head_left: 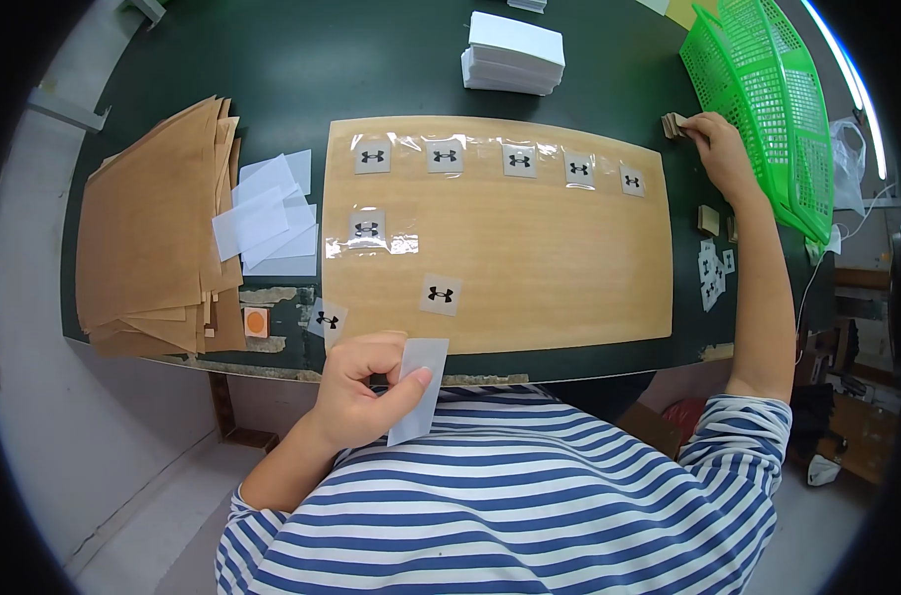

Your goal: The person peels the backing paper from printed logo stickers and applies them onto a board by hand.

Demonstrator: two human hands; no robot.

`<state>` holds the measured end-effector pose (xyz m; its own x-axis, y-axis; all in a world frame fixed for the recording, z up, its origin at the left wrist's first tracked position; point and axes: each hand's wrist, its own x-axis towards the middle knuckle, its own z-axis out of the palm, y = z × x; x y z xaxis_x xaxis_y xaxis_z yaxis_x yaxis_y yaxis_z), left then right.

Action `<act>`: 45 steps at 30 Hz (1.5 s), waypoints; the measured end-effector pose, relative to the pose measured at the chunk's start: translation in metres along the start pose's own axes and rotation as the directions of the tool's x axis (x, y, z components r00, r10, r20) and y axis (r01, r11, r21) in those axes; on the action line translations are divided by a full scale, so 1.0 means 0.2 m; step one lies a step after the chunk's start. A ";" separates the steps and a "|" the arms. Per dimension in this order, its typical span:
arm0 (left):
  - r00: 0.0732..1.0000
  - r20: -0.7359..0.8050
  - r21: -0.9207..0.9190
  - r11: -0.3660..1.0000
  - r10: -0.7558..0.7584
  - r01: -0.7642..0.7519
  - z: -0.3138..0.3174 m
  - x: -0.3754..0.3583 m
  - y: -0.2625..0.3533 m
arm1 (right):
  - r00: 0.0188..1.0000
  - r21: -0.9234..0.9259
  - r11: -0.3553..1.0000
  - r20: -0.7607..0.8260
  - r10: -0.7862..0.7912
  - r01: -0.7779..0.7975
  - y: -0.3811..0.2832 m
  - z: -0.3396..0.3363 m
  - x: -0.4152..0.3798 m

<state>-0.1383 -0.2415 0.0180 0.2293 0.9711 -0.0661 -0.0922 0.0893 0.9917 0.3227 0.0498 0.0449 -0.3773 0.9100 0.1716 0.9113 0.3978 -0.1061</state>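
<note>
My left hand (363, 392) is closed near the table's front edge, thumb pressed on a whitish paper slip (421, 387). A clear square with a black logo (327, 319) lies just beyond its knuckles. At the far right my right hand (720, 149) pinches at a small stack of brown cards (671, 126). Between the hands lies a tan board (540, 258). Along its top edge runs a row of several clear logo squares (519, 160) under glossy tape. One taped logo square (368, 229) sits below at left, and a loose-looking one (441, 295) near the front.
Brown paper sheets (148, 228) are piled on the left, with white slips (267, 218) beside them. A white paper stack (513, 52) stands at the back. Green baskets (758, 109) flank my right arm. Logo pieces (711, 276) and a small block (708, 220) lie at right.
</note>
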 end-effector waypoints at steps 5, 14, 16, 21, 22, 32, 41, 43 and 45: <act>1.000 0.005 -0.004 1.000 0.004 -0.004 0.00 0.00 -0.01 | 1.000 0.065 0.997 0.010 0.028 -0.029 0.02 -0.01 0.01; 1.000 0.009 0.010 1.000 0.011 -0.012 -0.01 -0.01 -0.04 | 0.999 0.074 0.997 -0.015 0.034 -0.033 0.01 -0.01 0.03; 1.000 0.007 0.018 1.000 -0.001 0.001 -0.01 -0.01 -0.02 | 0.998 0.036 0.999 -0.063 0.015 -0.013 0.02 -0.01 0.02; 1.000 0.011 0.023 1.000 0.020 -0.020 -0.01 -0.01 0.00 | 0.929 -0.238 0.958 -0.290 -0.229 0.162 -0.32 -0.15 0.05; 0.999 0.019 0.020 0.999 0.029 -0.029 -0.01 -0.01 0.00 | 0.889 -0.330 0.924 -0.340 -0.308 0.194 -0.44 -0.18 0.03; 0.990 0.112 0.035 0.995 0.086 -0.091 -0.02 0.05 -0.02 | 0.808 -0.077 0.837 -0.228 -0.544 0.542 -1.56 0.35 -0.26; 0.992 0.089 0.004 0.996 0.084 -0.085 -0.06 0.06 -0.06 | 0.890 -0.033 0.907 -0.183 -0.419 0.420 -1.67 0.31 -0.36; 0.992 0.093 0.005 0.996 0.083 -0.084 -0.07 0.06 -0.05 | 0.906 -0.026 0.918 -0.154 -0.395 0.396 -1.69 0.30 -0.37; 0.992 0.093 0.002 0.997 0.082 -0.083 -0.07 0.06 -0.05 | 0.911 0.089 0.918 -0.196 -0.364 0.386 -1.69 0.28 -0.37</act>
<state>-0.1483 -0.2270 0.0063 0.3101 0.9504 0.0260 -0.1093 0.0085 0.9940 0.0336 -0.1451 0.0135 -0.6429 0.6610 0.3870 0.6763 0.7271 -0.1185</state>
